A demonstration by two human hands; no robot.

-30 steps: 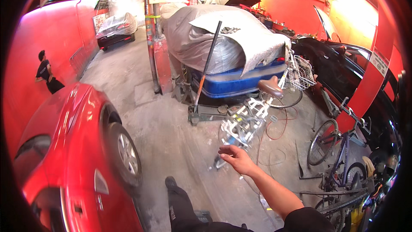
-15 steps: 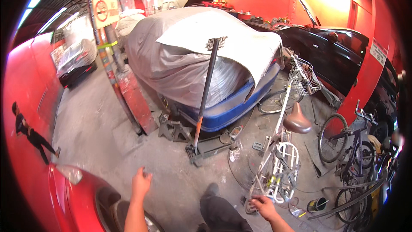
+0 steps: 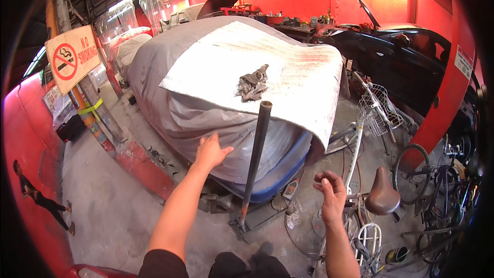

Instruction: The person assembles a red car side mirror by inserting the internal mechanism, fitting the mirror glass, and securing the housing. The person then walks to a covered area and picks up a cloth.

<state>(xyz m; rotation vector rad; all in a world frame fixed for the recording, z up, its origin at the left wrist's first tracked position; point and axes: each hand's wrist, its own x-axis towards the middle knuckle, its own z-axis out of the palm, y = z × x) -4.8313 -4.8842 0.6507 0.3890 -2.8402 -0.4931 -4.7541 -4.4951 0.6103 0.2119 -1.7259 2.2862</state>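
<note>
My left hand (image 3: 210, 152) is stretched forward, fingers spread and nothing in it, in front of the grey cover (image 3: 170, 77) draped over a car. My right hand (image 3: 333, 193) is raised beside the white bicycle, its fingers loosely curled and nothing visible in them. Between my hands a dark pole handle (image 3: 256, 149) stands up from a low metal floor jack (image 3: 246, 226). Beyond its top, a crumpled grey rag (image 3: 252, 83) lies on a white sheet (image 3: 211, 56) spread over the cover. Part of the car's blue bumper (image 3: 280, 177) shows below.
A white bicycle with a brown saddle (image 3: 383, 195) and wire basket (image 3: 380, 109) stands at right, near more bicycles (image 3: 442, 190). A red pillar (image 3: 437, 105) rises before a black car (image 3: 381, 56). At left are a no-smoking sign (image 3: 72, 59) and a person (image 3: 41, 195) by the wall.
My view has moved nearer the covered car. My left hand has risen and reached forward with its fingers spread; my right hand has come up too. The red car has mostly left the view.
</note>
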